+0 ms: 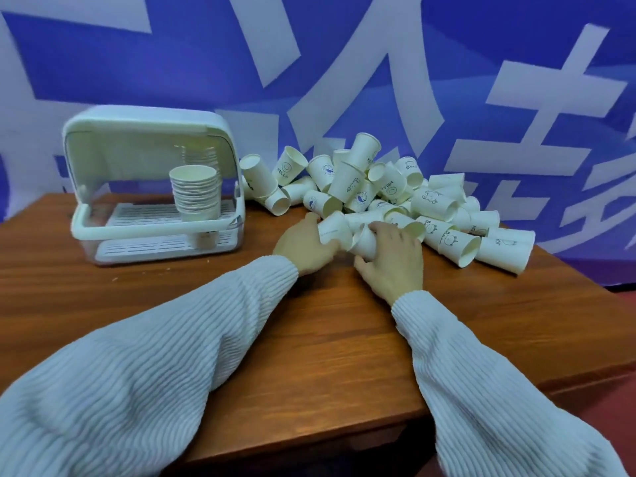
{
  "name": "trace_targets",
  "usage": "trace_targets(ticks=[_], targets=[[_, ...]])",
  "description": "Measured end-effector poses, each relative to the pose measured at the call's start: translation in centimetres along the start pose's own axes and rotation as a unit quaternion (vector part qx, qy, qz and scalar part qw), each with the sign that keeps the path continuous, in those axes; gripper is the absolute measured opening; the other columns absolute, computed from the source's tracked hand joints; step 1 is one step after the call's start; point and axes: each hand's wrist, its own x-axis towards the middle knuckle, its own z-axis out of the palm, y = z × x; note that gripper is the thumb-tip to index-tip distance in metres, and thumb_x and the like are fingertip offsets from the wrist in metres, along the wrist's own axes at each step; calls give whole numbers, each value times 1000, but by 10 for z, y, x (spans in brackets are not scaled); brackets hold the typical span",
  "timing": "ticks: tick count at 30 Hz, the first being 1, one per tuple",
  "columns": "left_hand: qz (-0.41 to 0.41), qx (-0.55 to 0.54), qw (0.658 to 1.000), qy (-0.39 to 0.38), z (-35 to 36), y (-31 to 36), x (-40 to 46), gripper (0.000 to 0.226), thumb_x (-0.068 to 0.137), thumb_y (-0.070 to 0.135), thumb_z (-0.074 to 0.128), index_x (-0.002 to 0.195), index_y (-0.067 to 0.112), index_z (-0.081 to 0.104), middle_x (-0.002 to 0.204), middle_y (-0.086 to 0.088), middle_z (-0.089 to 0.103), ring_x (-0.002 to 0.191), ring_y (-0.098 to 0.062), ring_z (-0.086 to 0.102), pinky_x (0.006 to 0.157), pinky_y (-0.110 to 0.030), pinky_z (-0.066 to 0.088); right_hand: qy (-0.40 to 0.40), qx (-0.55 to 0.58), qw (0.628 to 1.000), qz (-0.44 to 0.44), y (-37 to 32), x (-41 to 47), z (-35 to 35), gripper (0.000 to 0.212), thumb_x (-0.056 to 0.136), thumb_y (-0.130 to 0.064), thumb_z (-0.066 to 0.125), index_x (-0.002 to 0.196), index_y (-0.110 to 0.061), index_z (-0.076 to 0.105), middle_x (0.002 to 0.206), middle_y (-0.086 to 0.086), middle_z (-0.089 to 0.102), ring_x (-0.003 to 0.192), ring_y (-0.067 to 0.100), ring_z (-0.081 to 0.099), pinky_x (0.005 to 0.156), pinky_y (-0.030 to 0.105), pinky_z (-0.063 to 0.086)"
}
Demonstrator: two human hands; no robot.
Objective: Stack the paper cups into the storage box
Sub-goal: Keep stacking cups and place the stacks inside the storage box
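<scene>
Left grip [304,247] one cup [332,228], right grip [392,259] another [364,243]

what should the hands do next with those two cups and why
Probably slide the cup in the right hand into the cup held by the left hand. Both hands grip loose cups at the near edge of the pile, and the storage box already holds a nested stack.
</scene>
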Motion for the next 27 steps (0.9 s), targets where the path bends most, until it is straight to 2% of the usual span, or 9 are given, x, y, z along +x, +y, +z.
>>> trace_targets(ticks=[4,7,10,15,18,20,22,24,27], targets=[[74,-107,976,173,-48,-9,-26,80,96,37,61,161,22,16,161,-6,37,142,-25,41,112,-41,35,28,224,972,70,-43,6,-23,73,85,-57,68,149,-32,42,139,-3,60,125,23,54,107,46,44],[86,-151,948,268,-86,-21,-34,82,96,34,60,162,23,11,162,-7,33,145,-23,37,117,-43,33,28,340,939,37,-89,27,-33,48,90,-53,66,134,-36,58,144,-9,49,124,10,52,105,44,49],[55,-177,925,333,-120,-43,-40,78,96,41,59,160,27,16,149,-7,51,132,-24,51,111,-42,41,28,347,937,-19,-140,54,-36,22,98,-41,61,110,-27,72,154,-5,40,126,18,52,106,47,46],[12,-213,882,421,-164,-84,-50,75,97,39,63,157,21,23,147,-3,50,129,-18,52,103,-30,43,-9,308,938,-157,-208,97,-44,27,105,-31,54,125,-21,70,168,1,29,147,29,35,115,44,34],[-19,-232,864,446,-179,-100,-53,69,97,34,64,155,22,28,137,3,50,120,-14,53,96,-26,44,-46,273,935,-221,-230,111,-38,24,103,-27,53,123,-23,66,132,5,65,120,32,57,100,44,49],[-27,-234,857,458,-185,-112,-52,68,94,38,65,152,25,31,139,3,51,123,-16,53,104,-38,48,-62,252,933,-249,-240,115,-34,17,103,-25,52,113,-20,64,106,6,70,101,31,62,86,45,51],[-38,-233,860,453,-188,-121,-53,71,90,44,64,150,32,28,144,3,51,128,-20,53,106,-49,49,-89,229,934,-260,-248,119,-31,17,105,-26,49,108,-14,60,99,9,70,94,32,62,82,46,50],[-47,-227,866,442,-189,-125,-55,77,90,46,62,152,39,19,149,4,47,132,-21,52,107,-53,47,-118,181,940,-265,-255,122,-27,18,107,-29,43,104,-15,55,92,12,69,90,35,61,86,46,47],[-37,-217,873,436,-188,-128,-54,76,93,37,63,155,38,18,152,4,44,133,-19,49,109,-50,45,-136,107,946,-275,-264,126,-23,25,104,-29,35,101,-14,55,91,10,68,98,33,61,109,51,32]])
